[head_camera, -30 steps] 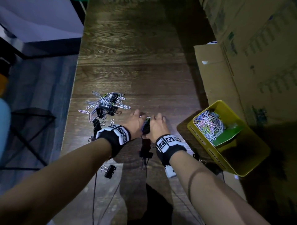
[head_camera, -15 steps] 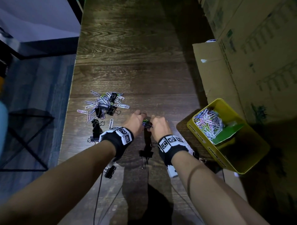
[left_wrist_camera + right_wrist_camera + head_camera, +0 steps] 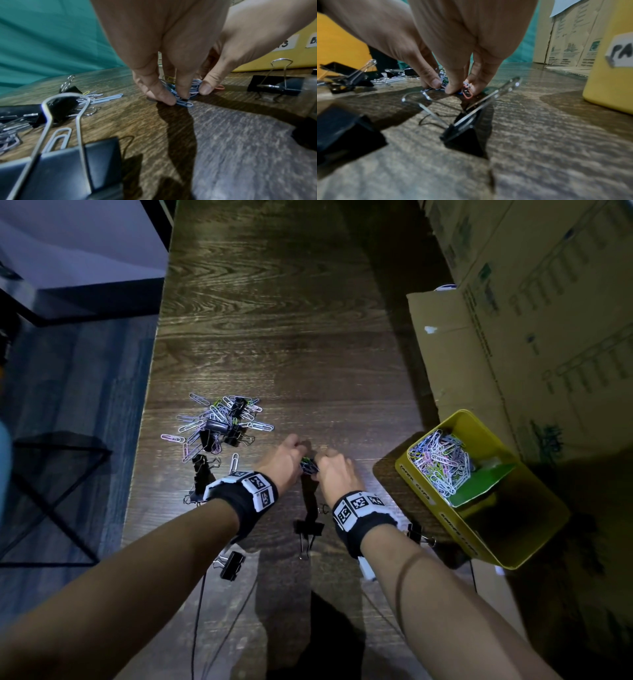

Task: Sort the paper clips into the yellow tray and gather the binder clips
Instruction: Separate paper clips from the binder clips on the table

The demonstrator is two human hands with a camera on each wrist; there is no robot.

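- Near tabletop's middle: left hand point(image 3: 286, 460) & right hand point(image 3: 337, 474), fingertips pinched together on one small paper-clip bunch point(image 3: 309, 466), pressed to the wood.
- Right edge: yellow tray point(image 3: 534, 529) w/ paper clips point(image 3: 442, 463).
- Left edge: mixed clip pile point(image 3: 219, 422); black binder clips point(image 3: 309, 530) scattered nearer front edge.

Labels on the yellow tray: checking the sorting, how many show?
2, both on the yellow tray's long outer wall: one label by the paper clips, second label nearer the person. Other walls are hidden.
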